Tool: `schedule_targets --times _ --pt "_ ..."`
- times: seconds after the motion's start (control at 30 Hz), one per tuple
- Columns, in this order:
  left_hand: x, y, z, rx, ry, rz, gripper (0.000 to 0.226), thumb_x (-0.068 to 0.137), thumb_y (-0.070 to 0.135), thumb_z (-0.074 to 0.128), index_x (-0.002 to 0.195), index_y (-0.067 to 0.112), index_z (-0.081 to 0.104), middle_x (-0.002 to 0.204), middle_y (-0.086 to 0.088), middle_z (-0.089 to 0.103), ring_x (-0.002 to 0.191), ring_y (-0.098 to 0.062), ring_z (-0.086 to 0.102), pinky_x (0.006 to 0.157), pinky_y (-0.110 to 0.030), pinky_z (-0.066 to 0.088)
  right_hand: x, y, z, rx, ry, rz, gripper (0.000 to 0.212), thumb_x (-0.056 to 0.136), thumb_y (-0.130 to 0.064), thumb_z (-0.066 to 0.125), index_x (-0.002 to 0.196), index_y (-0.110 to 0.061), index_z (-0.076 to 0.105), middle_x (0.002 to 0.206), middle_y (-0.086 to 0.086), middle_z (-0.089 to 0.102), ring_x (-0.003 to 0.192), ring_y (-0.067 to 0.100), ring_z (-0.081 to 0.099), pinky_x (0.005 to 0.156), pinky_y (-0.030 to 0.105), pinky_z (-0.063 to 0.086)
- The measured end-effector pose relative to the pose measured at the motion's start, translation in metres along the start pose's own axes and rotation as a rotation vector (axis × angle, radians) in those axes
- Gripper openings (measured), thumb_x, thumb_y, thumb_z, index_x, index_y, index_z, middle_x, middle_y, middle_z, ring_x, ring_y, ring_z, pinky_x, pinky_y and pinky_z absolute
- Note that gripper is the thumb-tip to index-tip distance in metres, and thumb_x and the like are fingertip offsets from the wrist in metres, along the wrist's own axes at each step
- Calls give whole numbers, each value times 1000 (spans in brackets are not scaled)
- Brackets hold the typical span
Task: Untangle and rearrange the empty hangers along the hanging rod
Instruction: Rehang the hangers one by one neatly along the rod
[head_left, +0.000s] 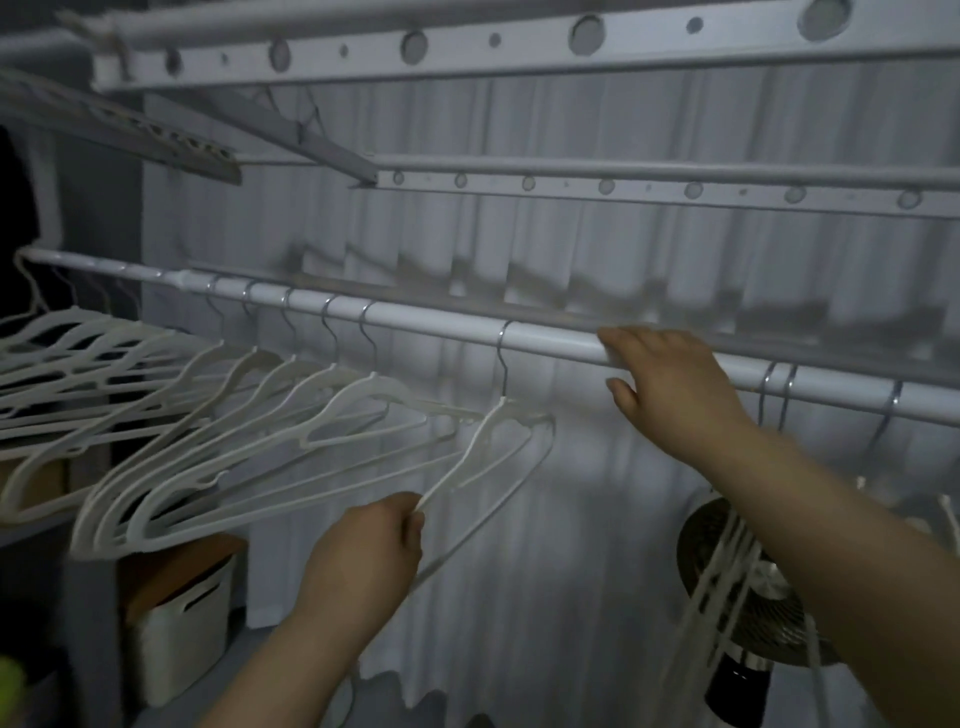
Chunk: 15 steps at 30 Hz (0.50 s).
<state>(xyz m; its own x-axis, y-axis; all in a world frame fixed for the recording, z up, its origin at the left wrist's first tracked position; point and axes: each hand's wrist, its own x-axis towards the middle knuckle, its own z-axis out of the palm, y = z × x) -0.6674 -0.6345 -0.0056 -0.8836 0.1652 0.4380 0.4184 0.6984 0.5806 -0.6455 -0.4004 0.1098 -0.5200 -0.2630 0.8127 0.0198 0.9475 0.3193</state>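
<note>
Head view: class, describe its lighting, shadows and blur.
Head view: dim, grey light throughout; a jagged shadow band crosses the pleated curtain just above the hanging rod; the hangers at the right edge are streaked with blur; the left hand gripping a hanger and the right hand on the rod look fairly sharp.

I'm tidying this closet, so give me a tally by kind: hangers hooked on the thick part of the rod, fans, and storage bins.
Hangers on the thick rod: 9, 6 left of the right hand and 3 right of it
Fan: 1
Bin: 1
Total: 11
The bunch at the far left is too blurred to count.
</note>
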Motion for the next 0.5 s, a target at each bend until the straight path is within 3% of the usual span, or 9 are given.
schedule_targets --times 0.1,0.17,0.4,0.5 --pt "11 -25 -15 16 17 -36 28 96 22 36 96 11 62 89 -5 70 52 -5 44 59 -26 42 6 -5 6 -14 29 23 42 60 -16 60 98 1 67 82 20 71 63 37 66 66 48 53" --pt "17 -38 -23 22 25 -51 28 96 22 36 99 10 62 88 -6 70 51 -5 44 62 -27 44 7 -6 9 -15 50 39 41 60 -15 61 98 1 67 80 21 70 62 38 65 66 48 53" --pt "29 -62 -38 10 35 -95 26 95 20 38 99 11 62 89 -10 71 56 -17 49 71 -33 51 7 -14 16 -25 93 69 42 62 -16 60 99 2 66 83 22 70 65 40 65 69 50 52" --pt "30 -69 -41 -10 18 -92 26 95 19 38 101 9 62 88 -12 70 71 -28 60 74 -37 52 7 -15 17 -26 92 70 43 63 -16 59 101 2 65 85 23 70 69 41 65 72 51 51"
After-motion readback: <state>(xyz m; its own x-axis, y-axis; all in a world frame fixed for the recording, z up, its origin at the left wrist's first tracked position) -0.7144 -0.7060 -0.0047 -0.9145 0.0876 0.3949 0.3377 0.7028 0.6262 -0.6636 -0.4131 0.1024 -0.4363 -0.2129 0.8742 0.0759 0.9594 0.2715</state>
